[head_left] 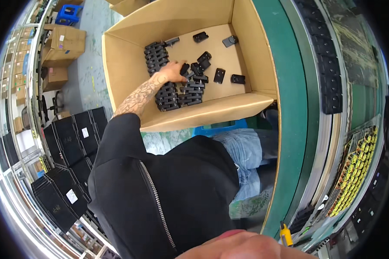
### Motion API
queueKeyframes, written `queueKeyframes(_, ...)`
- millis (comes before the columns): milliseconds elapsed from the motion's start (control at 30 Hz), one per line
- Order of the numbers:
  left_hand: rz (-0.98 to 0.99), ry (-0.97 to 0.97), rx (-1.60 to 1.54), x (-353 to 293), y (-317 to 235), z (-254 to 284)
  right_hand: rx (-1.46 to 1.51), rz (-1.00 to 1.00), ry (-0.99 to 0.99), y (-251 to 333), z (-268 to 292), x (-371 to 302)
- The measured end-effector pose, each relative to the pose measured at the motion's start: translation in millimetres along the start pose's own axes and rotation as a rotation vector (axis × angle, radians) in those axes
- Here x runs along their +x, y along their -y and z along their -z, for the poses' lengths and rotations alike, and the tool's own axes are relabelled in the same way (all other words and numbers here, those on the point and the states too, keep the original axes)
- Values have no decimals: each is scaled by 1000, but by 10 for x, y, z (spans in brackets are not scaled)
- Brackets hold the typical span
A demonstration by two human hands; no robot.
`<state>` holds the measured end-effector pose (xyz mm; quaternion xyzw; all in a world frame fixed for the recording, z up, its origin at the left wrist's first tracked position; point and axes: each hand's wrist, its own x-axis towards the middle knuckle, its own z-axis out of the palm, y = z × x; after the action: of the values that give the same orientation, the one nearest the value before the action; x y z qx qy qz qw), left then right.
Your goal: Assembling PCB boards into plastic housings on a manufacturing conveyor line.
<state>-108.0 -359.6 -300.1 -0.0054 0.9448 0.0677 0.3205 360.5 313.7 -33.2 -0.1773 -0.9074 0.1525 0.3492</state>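
My left hand [173, 72], at the end of a bare tattooed forearm, reaches into a large open cardboard box [186, 120]. Its fingers and thumb are curled around a small black plastic part [184, 69], just above other parts. Below and beside the hand, more black parts stand packed in rows [191, 93]. Another stacked row [156, 58] runs along the box's left wall. Loose parts lie on the box bottom to the right of the hand, among them one rectangular piece [219, 75] with small holes. My right hand is out of sight.
A green workbench edge [294, 129] runs along the box's right side, with a strip of black parts [331, 82] beyond it. A yellow-handled tool [285, 235] lies near the lower right. Black bins [75, 138], cardboard cartons [65, 45] and a blue stool [68, 14] stand at left.
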Motion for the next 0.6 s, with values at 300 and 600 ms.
queueKeyframes(300,-172,-2,-23,229,-359,-501,89,-99,53,-173,620,61)
queueKeyframes(600,-392,-317,140,407,-463,-780,255,-176,-7,-452,938,-244)
